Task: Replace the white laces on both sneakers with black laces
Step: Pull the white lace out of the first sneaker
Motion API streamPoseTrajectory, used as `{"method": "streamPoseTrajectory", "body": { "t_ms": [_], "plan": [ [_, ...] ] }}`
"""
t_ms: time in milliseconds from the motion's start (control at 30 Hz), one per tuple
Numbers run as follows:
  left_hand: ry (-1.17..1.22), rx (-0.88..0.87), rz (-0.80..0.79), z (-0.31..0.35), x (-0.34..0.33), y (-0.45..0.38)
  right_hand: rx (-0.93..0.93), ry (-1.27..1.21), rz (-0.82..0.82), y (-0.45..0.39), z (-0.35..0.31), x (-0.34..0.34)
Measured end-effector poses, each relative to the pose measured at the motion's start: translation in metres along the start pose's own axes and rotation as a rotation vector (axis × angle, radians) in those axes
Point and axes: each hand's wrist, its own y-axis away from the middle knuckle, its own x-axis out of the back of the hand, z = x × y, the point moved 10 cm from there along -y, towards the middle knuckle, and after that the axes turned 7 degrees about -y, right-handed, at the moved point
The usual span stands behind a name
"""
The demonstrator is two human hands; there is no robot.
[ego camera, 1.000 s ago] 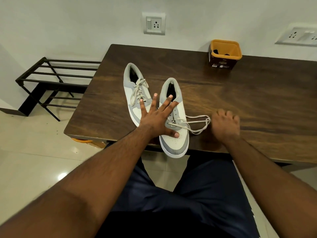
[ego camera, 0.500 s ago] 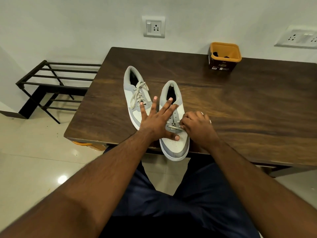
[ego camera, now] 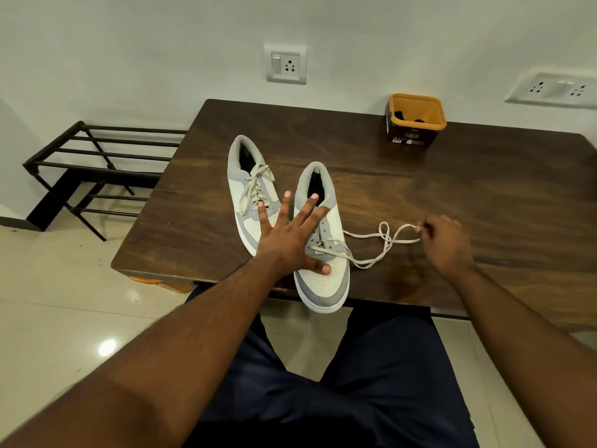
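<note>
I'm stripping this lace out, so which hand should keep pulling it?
Right. The right hand already pinches the lace out to the side, while the left hand lies spread on the sneaker, steadying it.

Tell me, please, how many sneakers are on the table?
2: the left sneaker still laced, farther back; the right sneaker under the left hand, toe overhanging the table edge.

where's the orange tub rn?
Head view: orange tub stands at the table's far edge by the wall, right of both sneakers, beyond the right hand.
</note>
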Motion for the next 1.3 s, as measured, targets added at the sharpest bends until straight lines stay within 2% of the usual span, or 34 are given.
{"method": "streamPoseTrajectory", "body": {
  "t_ms": [67, 167, 200, 267, 333, 400, 567, 733, 833, 1000, 1033, 1100, 1167, 1200, 1300],
  "plan": [
    [-0.005, 0.023, 0.067, 0.002, 0.008, 0.007, -0.089, -0.213, 0.055, 0.001, -0.005, -0.004],
    [0.109, 0.117, 0.316, -0.004, 0.019, 0.034, -0.139, -0.455, 0.113, 0.022, -0.036, -0.012],
    [0.149, 0.15, 0.391, -0.007, 0.02, 0.043, -0.101, -0.498, 0.08, 0.032, -0.054, -0.017],
    [0.21, 0.195, 0.424, -0.01, 0.016, 0.051, 0.025, -0.484, -0.066, 0.054, -0.093, -0.035],
    [0.283, 0.219, 0.4, -0.009, 0.014, 0.048, 0.121, -0.356, -0.182, 0.072, -0.118, -0.057],
    [0.377, 0.254, 0.388, -0.011, 0.017, 0.045, 0.134, -0.249, -0.203, 0.078, -0.128, -0.072],
    [0.417, 0.228, 0.35, -0.008, 0.017, 0.037, -0.036, -0.268, -0.197, 0.078, -0.13, -0.09],
    [0.747, 0.301, 0.259, -0.017, 0.001, 0.041, -0.128, -0.23, -0.132, 0.082, -0.127, -0.091],
    [0.957, 0.211, 0.148, -0.009, 0.005, 0.061, -0.127, -0.212, -0.131, 0.085, -0.127, -0.091],
    [1.122, -0.121, -0.104, 0.018, 0.049, 0.099, -0.101, -0.244, -0.107, 0.085, -0.132, -0.085],
    [1.179, -0.104, -0.104, 0.015, 0.056, 0.098, -0.097, -0.244, -0.109, 0.084, -0.132, -0.087],
    [1.269, 0.12, 0.024, -0.01, 0.058, 0.084, -0.099, -0.208, -0.127, 0.084, -0.129, -0.092],
    [1.174, 0.393, 0.153, -0.034, 0.047, 0.065, -0.1, -0.176, -0.13, 0.084, -0.126, -0.097],
    [1.063, 0.454, 0.133, -0.035, 0.039, 0.054, -0.098, -0.173, -0.118, 0.084, -0.126, -0.096],
    [0.627, 0.397, -0.063, -0.015, 0.012, 0.032, -0.104, -0.155, -0.096, 0.082, -0.124, -0.095]
  ]
}}
